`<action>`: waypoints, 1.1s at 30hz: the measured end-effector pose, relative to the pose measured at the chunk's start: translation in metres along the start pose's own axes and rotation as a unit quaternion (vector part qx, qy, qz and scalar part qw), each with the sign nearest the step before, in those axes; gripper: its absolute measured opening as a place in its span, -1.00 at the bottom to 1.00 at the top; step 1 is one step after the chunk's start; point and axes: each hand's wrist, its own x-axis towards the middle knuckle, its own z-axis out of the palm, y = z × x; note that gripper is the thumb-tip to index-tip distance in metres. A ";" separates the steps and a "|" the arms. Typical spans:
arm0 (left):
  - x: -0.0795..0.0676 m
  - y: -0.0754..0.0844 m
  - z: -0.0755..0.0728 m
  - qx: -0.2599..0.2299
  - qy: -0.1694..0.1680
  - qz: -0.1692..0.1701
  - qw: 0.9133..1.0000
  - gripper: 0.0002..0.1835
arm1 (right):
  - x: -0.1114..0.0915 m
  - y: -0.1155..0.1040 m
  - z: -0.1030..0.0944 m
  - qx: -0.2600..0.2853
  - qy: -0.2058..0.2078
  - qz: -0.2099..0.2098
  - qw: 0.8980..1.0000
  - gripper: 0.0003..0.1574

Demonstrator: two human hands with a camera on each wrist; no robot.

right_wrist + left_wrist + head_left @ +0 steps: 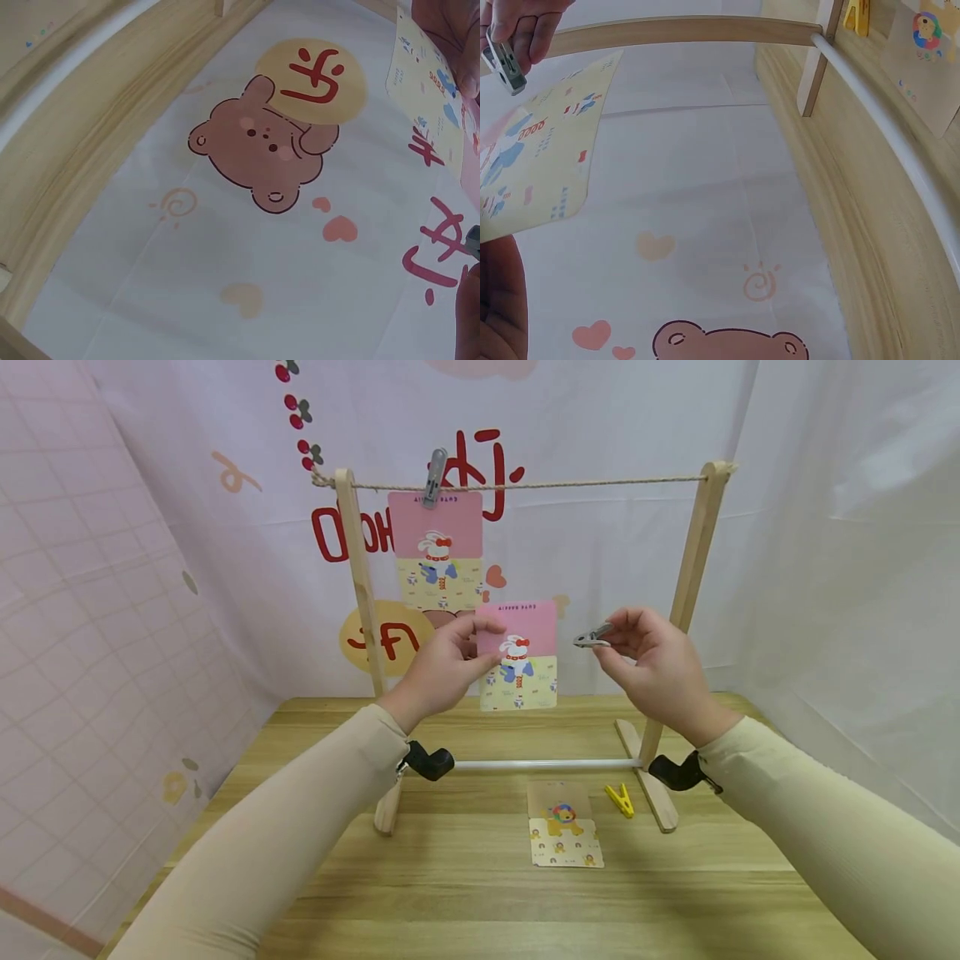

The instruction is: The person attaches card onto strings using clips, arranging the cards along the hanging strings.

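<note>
In the head view my left hand (447, 664) pinches a pink-and-yellow rabbit card (536, 681) by its left edge, below the twine line. To the right of the card, my right hand (656, 664) holds a grey clothespin (592, 637) between thumb and fingers, its tip turned toward the card. In the left wrist view the card (544, 165) is seen at a slant, with the clothespin (505, 67) beyond it. A matching rabbit card (438, 543) hangs from the twine (585, 484) at the left, held by another grey clothespin (435, 478).
Two wooden posts (697, 547) carry the twine, joined low down by a white rod (547, 764). On the wooden table (450, 902) lie a lion card (566, 843) and a yellow clothespin (620, 801). A printed white cloth (600, 410) hangs behind.
</note>
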 end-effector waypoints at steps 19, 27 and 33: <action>0.016 0.020 -0.006 0.008 0.020 0.015 1.000 -0.65 | 0.027 -0.020 -0.004 0.015 0.046 -0.011 0.999 -0.74; 0.024 0.027 -0.010 0.014 0.033 0.028 0.999 -0.65 | 0.037 -0.027 -0.005 0.026 0.067 -0.017 0.997 -0.72; 0.029 0.030 -0.013 0.013 0.044 0.039 0.998 -0.64 | 0.045 -0.032 -0.006 0.035 0.079 -0.017 0.996 -0.71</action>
